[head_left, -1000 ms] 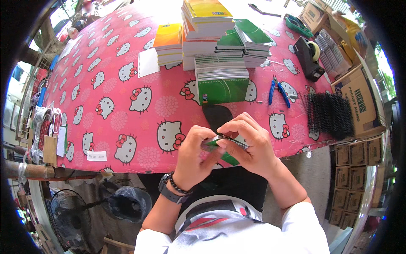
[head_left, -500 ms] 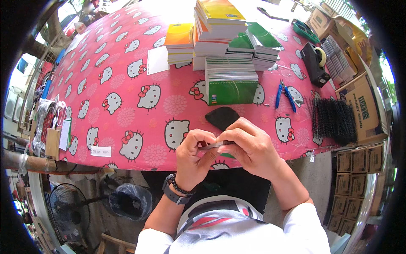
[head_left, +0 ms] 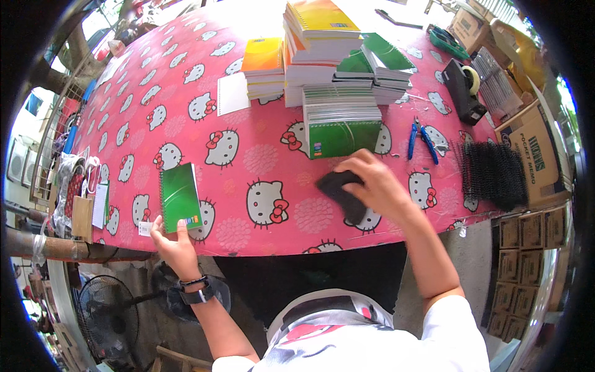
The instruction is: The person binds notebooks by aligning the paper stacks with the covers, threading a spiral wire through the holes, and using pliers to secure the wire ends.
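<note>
My left hand (head_left: 173, 243) grips a green spiral notebook (head_left: 180, 198) by its near edge, thumb on the cover and fingers at the spine side. It is at the left front of the table, partly over a small white label (head_left: 145, 229). Slightly blurred, my right hand (head_left: 370, 180) is closed on a black, flat, soft-looking piece (head_left: 344, 197), whose exact kind I cannot make out. Just beyond that hand, a fanned row of green notebooks (head_left: 343, 137) leans against taller stacks.
Stacks of yellow-covered notebooks (head_left: 321, 17) rise at the back middle. Blue-handled pliers (head_left: 423, 142), a black tape dispenser (head_left: 463, 96) and a heap of black spiral coils (head_left: 494, 175) lie to the right, beside a cardboard box (head_left: 534, 142). The pink table's front edge (head_left: 248, 253) runs before me.
My hands have parted. The left one has moved left with the green notebook, now lying flat in view; the right has gone to the black piece, which has shifted nearer and turned.
</note>
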{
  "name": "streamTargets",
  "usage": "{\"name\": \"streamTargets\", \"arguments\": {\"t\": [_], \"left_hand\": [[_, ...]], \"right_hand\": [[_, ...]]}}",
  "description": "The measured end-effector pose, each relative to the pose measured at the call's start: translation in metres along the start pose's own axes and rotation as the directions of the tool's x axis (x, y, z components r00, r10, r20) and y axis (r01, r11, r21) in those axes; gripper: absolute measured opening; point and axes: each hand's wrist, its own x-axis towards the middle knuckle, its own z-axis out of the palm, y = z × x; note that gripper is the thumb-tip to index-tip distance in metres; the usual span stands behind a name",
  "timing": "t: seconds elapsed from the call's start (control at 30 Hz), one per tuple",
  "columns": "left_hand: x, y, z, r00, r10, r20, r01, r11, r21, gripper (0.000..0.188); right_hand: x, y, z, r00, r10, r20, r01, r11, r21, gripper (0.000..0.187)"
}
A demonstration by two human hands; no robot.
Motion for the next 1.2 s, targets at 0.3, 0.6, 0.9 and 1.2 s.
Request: {"name": "streamTargets", "arguments": {"t": [0.3,0.6,0.9,1.2], "left_hand": [[0.0,0.046,0.032,0.917,0.229,0.328,-0.373,0.785,0.495,0.055],[0.028,0.04,0.023,0.922,0.264,0.284,-0.373,0.803,0.465,0.043],[0.012,0.061,0.048,0.877,0.413,0.248,-0.408,0.91,-0.073,0.051],[-0.095,0.113,0.081,0.83,0.205,0.519,0.312,0.601,-0.736,0.046]], "right_hand": [[0.032,0.017,-0.044,0.878,-0.297,-0.376,0.052,0.84,-0.54,0.033],[0.044,0.022,-0.037,0.891,-0.236,-0.387,0.12,0.946,-0.302,0.026],[-0.008,-0.041,0.008,0.985,-0.076,-0.155,0.102,0.98,0.169,0.026],[-0.024,-0.046,0.065,0.932,0.265,-0.249,0.059,0.566,0.822,0.019]]}}
